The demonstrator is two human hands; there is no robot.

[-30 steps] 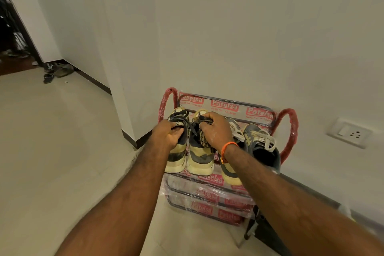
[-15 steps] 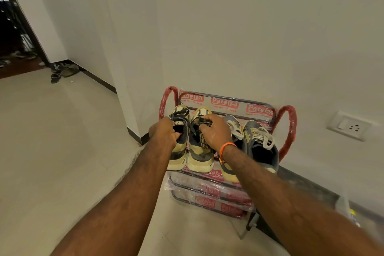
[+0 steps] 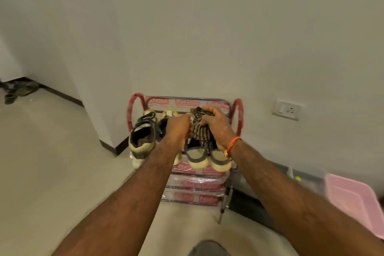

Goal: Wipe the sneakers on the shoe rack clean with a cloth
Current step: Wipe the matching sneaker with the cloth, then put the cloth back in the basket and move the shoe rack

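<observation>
Status: early, by my read. Both hands are on the cloth (image 3: 200, 131), a striped brown rag bunched above the top tier of the shoe rack (image 3: 188, 102). No sneaker is being rubbed right now, so I'd judge the wiping has hardly begun, or sits between shoes.

Grip:
- right hand (image 3: 216, 127): fingers curled round the upper part of the cloth, clamped on it.
- left hand (image 3: 179, 129): fingers curled against the cloth's left edge. Looks like a pinch, but the contact point is hidden behind the knuckles.

Sneakers, all on the rack's top tier, heels toward the camera:
- left sneaker (image 3: 143, 139) at the rack's left end, tilted, heel overhanging the front rail. Sole looks grubby.
- second sneaker (image 3: 169, 113) just beside it, mostly hidden by the left arm.
- right pair (image 3: 207, 155) under the hands, pale heels out. Can't tell clean from dirty at this blur.

Left to do, as far as I can see: all four shoes.

Containers:
- The rack holds only these four sneakers on top. Lower tiers are wrapped in printed plastic, with nothing on them that I can see.
- pink tub (image 3: 357, 203) on the floor, well right of the rack. Contents not visible.
- Clear lidded box (image 3: 307, 176) between tub and rack, something small and yellow inside.
</observation>
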